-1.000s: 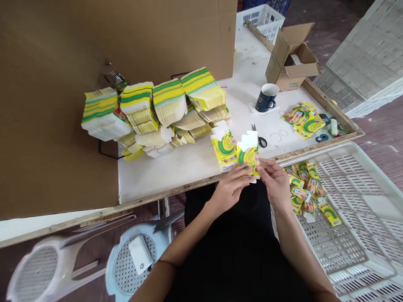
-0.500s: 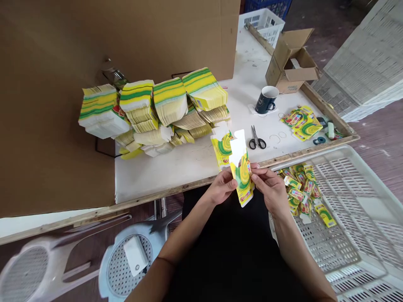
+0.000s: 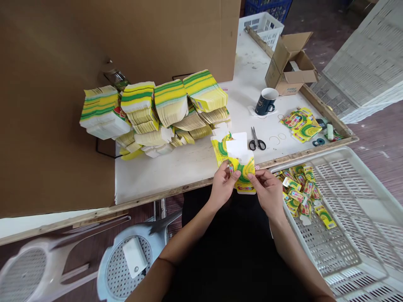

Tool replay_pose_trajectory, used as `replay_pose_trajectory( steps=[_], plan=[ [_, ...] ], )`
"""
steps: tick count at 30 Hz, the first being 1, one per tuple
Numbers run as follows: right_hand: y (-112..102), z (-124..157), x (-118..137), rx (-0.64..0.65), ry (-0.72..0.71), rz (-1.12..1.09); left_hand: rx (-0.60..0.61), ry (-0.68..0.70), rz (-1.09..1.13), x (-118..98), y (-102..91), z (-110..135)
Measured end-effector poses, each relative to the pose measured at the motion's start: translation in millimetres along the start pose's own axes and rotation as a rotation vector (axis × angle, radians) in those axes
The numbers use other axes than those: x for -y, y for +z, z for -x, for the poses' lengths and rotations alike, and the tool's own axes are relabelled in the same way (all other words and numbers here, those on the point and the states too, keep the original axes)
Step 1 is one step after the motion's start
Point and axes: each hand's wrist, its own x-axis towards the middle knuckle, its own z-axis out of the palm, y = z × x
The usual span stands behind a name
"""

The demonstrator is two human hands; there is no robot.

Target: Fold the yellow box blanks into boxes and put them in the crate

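Carton of yellow-and-green, white-flapped thin card (image 3: 243, 166) | at near edge of white surface (image 3: 163, 172) | left hand (image 3: 222, 187), right hand (image 3: 269, 192) each pinching one side | likely light, slightly slick, stiff but easily creased; best gripped by side edges

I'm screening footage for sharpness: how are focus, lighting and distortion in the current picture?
Head view: the held yellow-and-green carton and scissors look fairly sharp; head view: the pale plastic stool at lower left looks stretched and soft; head view: light seems diffuse, the black clothing showing little detail, with no strong glare on the mug.
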Motion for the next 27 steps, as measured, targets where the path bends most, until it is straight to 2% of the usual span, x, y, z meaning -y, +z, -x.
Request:
replay_pose_trajectory(
  steps=[3, 8, 13, 16, 23, 27],
  plan=[
    [-5, -3, -1, 0.023, -0.074, 0.077, -0.067, 0.067, -0.086, -2, -0.5, 5],
    [-19, -11, 10, 0.157, -0.178, 0.145, 0.120, 0.068, -0.093, -10, -5.5, 9],
    [-28, -17, 14, 0.295, -0.135, 0.095, 0.235, 0.011, -0.116, -14, -7.7, 10],
    [-33, -18, 13, 0.293, -0.139, 0.115, 0.262, -0.011, -0.112, -11, -7.2, 12],
    [-34, -20, 14, 0.242, -0.307, 0.226, 0.285, -0.075, -0.080, -7, -5.4, 14],
    [-34, -19, 11, 0.144, -0.254, 0.096, 0.353, -0.097, -0.077, -10, -7.7, 11]
  ],
)
